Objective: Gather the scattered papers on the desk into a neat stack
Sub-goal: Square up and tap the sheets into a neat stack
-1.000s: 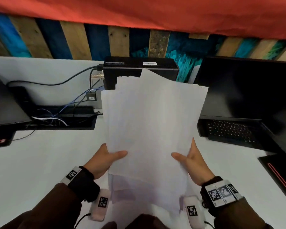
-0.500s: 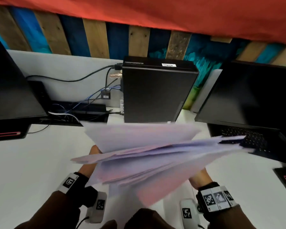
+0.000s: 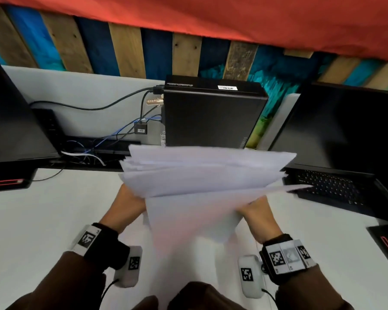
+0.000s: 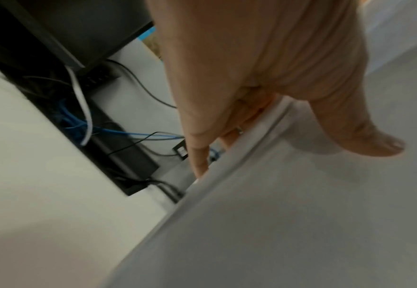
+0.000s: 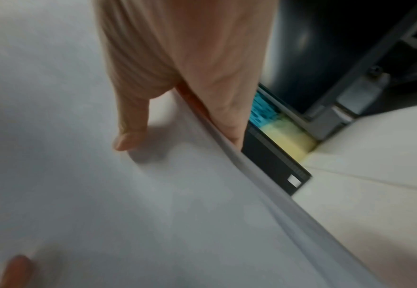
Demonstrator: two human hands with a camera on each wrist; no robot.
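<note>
A loose bundle of white papers (image 3: 202,182) hangs above the white desk (image 3: 43,220) in the head view, its sheets fanned and uneven at the far edge. My left hand (image 3: 126,204) grips the bundle's left side. In the left wrist view the left hand (image 4: 271,109) has its thumb on top of the papers (image 4: 301,214) and its fingers under the edge. My right hand (image 3: 258,215) grips the right side. The right wrist view shows the right hand (image 5: 177,101) with thumb pressed on the papers (image 5: 128,194) and fingers curled beneath.
A black computer case (image 3: 213,115) stands just behind the papers. A tangle of cables (image 3: 92,151) lies at the back left beside a dark monitor (image 3: 11,121). An open laptop (image 3: 336,153) sits at the right, its keyboard close to the papers' right corner.
The papers went from upright in front of me to tipped forward and nearly flat. Both hands kept their grip on the two sides, and the sheets now sit a little more together.
</note>
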